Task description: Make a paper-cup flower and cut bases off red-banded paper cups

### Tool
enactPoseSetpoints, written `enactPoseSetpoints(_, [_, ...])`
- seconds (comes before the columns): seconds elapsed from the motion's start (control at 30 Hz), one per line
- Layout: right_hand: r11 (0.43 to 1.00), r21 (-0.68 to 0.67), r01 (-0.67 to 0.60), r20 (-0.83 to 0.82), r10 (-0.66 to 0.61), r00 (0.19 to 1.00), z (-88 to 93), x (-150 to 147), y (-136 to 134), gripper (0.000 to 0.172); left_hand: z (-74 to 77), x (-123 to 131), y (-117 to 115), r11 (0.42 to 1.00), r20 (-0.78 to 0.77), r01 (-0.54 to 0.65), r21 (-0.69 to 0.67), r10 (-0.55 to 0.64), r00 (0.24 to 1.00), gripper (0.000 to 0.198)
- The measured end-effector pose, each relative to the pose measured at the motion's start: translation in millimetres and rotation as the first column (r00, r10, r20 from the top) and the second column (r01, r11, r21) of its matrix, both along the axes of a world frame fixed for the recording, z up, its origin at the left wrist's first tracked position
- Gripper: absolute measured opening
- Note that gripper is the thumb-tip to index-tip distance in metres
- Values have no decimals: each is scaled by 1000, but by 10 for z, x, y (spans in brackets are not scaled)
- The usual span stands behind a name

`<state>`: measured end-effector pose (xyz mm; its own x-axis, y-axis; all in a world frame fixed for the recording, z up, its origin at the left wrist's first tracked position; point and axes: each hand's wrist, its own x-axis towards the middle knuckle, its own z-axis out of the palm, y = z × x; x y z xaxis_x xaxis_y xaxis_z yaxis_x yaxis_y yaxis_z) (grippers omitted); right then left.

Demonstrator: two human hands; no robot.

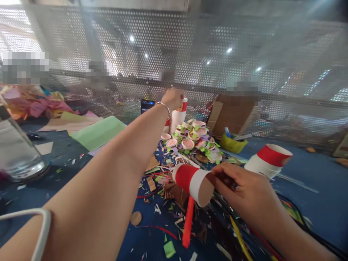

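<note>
My left hand [173, 97] reaches far forward, its fingers closed at the rim of a red-and-white paper cup atop a white cup stack [178, 117]. My right hand [244, 185] pinches the edge of a red-and-white paper cup [187, 178] lying on its side, a brown round end facing me. An orange stick [188, 224] runs down from under that cup; whether the two are joined I cannot tell. Behind it rises a heap of small round paper pieces [188, 143] with green and purple scraps. Another red-banded cup [268, 161] leans behind my right hand.
Paper scraps and strips litter the blue table [89, 224]. Green paper [99, 132] and a glass of water [20, 152] are at left. A timer screen [147, 105], a cardboard box [235, 114] and a yellow-green bowl [233, 144] stand farther back, before a perforated metal screen [122, 40].
</note>
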<state>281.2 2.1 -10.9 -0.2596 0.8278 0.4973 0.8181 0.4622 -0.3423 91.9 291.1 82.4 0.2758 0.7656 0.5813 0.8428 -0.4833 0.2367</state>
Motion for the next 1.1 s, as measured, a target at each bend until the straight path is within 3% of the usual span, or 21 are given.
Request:
enactPoseSetpoints(0.2, [1000, -11, 24, -22, -25, 999, -1, 10, 0, 20, 164, 40, 119, 998, -65, 12, -69, -16, 998, 36])
enactPoseSetpoints(0.4, [999, -41, 17, -28, -18, 999, -15, 13, 7, 21, 316, -1, 100, 1000, 0, 9, -18, -9, 1000, 36])
enactPoseSetpoints(0.6, [999, -47, 0, -28, -1, 1000, -16, 10, 17, 22, 485, -50, -59, 998, 90, 4, 66, -10, 996, 19])
enactPoseSetpoints(0.7, [1000, -11, 12, -19, -12, 1000, 2, 9, 23, 23, 545, -98, -259, 993, 159, -19, 120, 0, 987, 20])
enactPoseSetpoints(0.8, [1000, 16, 16, -31, -16, 999, 22, 20, 17, 23, 526, -171, -519, 985, 334, -58, 163, 1, 943, 17])
enactPoseSetpoints(0.97, [997, 58, 58, -80, -53, 995, 32, 47, 5, 22, 250, -384, -1044, 996, 342, -9, 87, -22, 940, 16])
enactPoseSetpoints(1.1, [989, 126, 79, -101, -66, 993, 59, 58, -9, 21, 26, -674, -1622, 999, 267, 49, 5, -48, 963, 5])
